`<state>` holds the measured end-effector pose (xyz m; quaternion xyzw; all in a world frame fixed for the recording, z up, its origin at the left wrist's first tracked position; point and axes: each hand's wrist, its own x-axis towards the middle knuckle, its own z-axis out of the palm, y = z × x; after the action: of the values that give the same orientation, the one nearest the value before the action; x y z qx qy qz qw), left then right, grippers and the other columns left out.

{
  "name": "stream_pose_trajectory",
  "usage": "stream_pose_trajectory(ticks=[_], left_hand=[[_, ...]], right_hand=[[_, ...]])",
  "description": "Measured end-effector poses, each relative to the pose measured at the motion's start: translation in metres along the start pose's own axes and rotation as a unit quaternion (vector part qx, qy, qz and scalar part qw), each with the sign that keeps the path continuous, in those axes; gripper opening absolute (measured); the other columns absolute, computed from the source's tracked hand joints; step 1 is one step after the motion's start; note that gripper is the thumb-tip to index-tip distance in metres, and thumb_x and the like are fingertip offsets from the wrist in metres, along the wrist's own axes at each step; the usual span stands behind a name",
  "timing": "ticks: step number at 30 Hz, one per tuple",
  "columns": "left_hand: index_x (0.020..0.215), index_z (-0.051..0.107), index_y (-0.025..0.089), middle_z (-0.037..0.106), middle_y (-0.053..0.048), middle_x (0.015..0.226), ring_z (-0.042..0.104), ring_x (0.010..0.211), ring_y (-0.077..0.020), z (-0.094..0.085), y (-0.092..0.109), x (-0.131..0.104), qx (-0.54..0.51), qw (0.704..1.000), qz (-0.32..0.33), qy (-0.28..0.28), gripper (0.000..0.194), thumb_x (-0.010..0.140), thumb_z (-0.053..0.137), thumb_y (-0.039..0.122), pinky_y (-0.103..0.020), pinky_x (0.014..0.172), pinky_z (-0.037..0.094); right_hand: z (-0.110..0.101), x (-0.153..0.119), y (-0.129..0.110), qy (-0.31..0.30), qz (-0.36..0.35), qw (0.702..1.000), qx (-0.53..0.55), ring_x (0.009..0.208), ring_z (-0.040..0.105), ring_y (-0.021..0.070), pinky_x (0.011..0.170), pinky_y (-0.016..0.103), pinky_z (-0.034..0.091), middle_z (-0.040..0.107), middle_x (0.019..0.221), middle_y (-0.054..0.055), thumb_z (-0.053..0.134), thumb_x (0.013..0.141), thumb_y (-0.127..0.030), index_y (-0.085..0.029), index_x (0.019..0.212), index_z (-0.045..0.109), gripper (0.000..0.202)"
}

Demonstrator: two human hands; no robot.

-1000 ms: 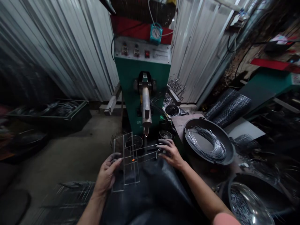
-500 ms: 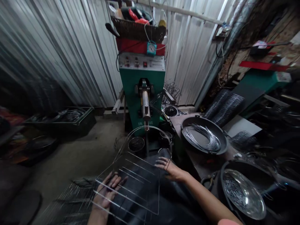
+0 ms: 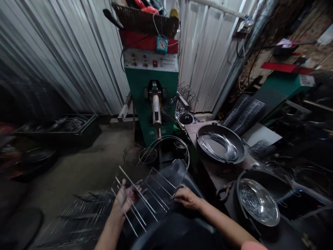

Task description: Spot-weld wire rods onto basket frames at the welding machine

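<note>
A wire rack [image 3: 147,199] of thin parallel metal rods is tilted above my lap, over a dark apron [image 3: 189,222]. My left hand [image 3: 126,198] is under its left side, palm up, fingers curled behind the rods. At the rack's right edge, my right hand [image 3: 186,198] is closed in a grip on the wire. A large thin wire hoop [image 3: 189,156] arches just beyond the rack; whether the two are joined I cannot tell. Facing me is a green machine [image 3: 135,83] with a metal arm [image 3: 156,107] above the hoop.
Several wire racks [image 3: 83,215] are stacked at lower left. On the right, a black pan [image 3: 199,139] holds bent wires, and a steel bowl [image 3: 273,211] of small metal pieces sits in another pan. A green bin [image 3: 85,130] of metal parts stands left on the floor.
The rack has turned and tilted between my hands. My right hand has gone from spread fingers to a closed grip on its edge. The view has shifted slightly.
</note>
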<state>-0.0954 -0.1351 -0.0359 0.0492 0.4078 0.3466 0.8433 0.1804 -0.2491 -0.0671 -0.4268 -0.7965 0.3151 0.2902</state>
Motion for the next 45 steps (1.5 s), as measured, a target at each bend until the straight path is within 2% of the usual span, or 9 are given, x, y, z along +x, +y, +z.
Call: stream_pose_trajectory(ticks=[5,8,11,17,23,28,31,35,45], left_hand=[[0.110,0.055,0.003,0.067,-0.016,0.072,0.063,0.058,-0.0226,-0.003,0.001,0.015,0.095,0.995,0.017,-0.022,0.057,0.089,0.030,0.050,-0.034,0.058,0.050],[0.088,0.063,0.007,0.065,-0.013,0.065,0.059,0.052,-0.0201,-0.006,-0.003,0.010,0.268,0.959,0.056,0.071,0.057,0.080,0.044,0.060,-0.031,0.055,0.046],[0.083,0.065,0.013,0.065,-0.010,0.072,0.060,0.067,-0.0221,-0.001,-0.010,-0.008,0.389,0.866,0.264,0.172,0.051,0.074,0.052,0.062,-0.031,0.064,0.046],[0.107,0.056,0.023,0.062,-0.006,0.099,0.055,0.100,-0.0236,0.049,-0.030,-0.028,0.421,0.767,0.480,0.061,0.050,0.065,0.070,0.045,-0.032,0.090,0.038],[0.097,0.053,0.020,0.051,0.002,0.073,0.050,0.065,-0.0132,0.069,-0.030,-0.004,0.370,0.777,0.500,0.095,0.037,0.068,0.068,0.038,-0.025,0.065,0.040],[0.091,0.053,0.020,0.048,0.003,0.069,0.047,0.065,-0.0123,0.072,-0.012,0.005,0.348,0.784,0.509,0.070,0.033,0.067,0.069,0.035,-0.023,0.065,0.039],[0.092,0.054,0.019,0.048,0.003,0.069,0.047,0.066,-0.0126,0.079,-0.004,0.011,0.338,0.794,0.500,0.062,0.035,0.066,0.070,0.035,-0.024,0.065,0.039],[0.105,0.053,0.018,0.048,0.003,0.071,0.048,0.067,-0.0125,0.087,0.007,0.023,0.336,0.803,0.491,0.043,0.044,0.069,0.068,0.037,-0.025,0.067,0.038],[0.119,0.049,0.017,0.056,0.000,0.078,0.054,0.073,-0.0158,0.102,0.028,0.049,0.337,0.833,0.438,0.034,0.059,0.069,0.067,0.041,-0.028,0.071,0.041]], right_hand=[[0.007,0.013,-0.015,0.119,0.064,0.986,0.096,0.065,0.055,0.0121,0.064,0.025,0.045,0.064,0.077,0.004,0.036,0.092,-0.045,-0.017,0.098,0.063,0.039],[0.005,0.027,-0.016,0.246,0.143,0.949,0.132,0.056,0.048,0.0106,0.055,0.023,0.042,0.055,0.067,0.000,0.038,0.090,-0.048,-0.019,0.091,0.062,0.038],[0.002,0.046,-0.016,0.311,0.177,0.920,0.160,0.056,0.046,0.0113,0.053,0.022,0.040,0.050,0.064,-0.001,0.041,0.089,-0.048,-0.020,0.086,0.061,0.035],[0.011,0.081,-0.035,0.304,0.171,0.920,0.177,0.060,0.047,0.0120,0.057,0.022,0.042,0.050,0.064,-0.001,0.041,0.088,-0.048,-0.020,0.082,0.060,0.035],[-0.032,0.087,-0.046,0.204,0.099,0.973,0.049,0.070,0.056,0.0172,0.067,0.029,0.046,0.061,0.074,0.004,0.041,0.089,-0.044,-0.021,0.085,0.065,0.033],[-0.112,0.106,-0.039,0.323,0.066,0.927,-0.179,0.098,0.053,0.0229,0.089,0.037,0.041,0.062,0.098,0.010,0.056,0.083,-0.041,-0.020,0.096,0.065,0.026],[-0.139,0.135,-0.025,0.242,0.036,0.942,-0.228,0.104,0.052,0.0233,0.096,0.041,0.035,0.062,0.104,0.009,0.061,0.080,-0.042,-0.022,0.100,0.066,0.029],[-0.151,0.169,-0.003,0.096,0.024,0.984,-0.149,0.083,0.060,0.0163,0.081,0.031,0.042,0.067,0.084,0.003,0.054,0.086,-0.041,-0.020,0.085,0.068,0.026],[-0.151,0.202,0.021,0.105,0.040,0.972,-0.204,0.079,0.055,0.0155,0.073,0.029,0.033,0.067,0.078,0.002,0.062,0.081,-0.039,-0.020,0.077,0.068,0.021]])
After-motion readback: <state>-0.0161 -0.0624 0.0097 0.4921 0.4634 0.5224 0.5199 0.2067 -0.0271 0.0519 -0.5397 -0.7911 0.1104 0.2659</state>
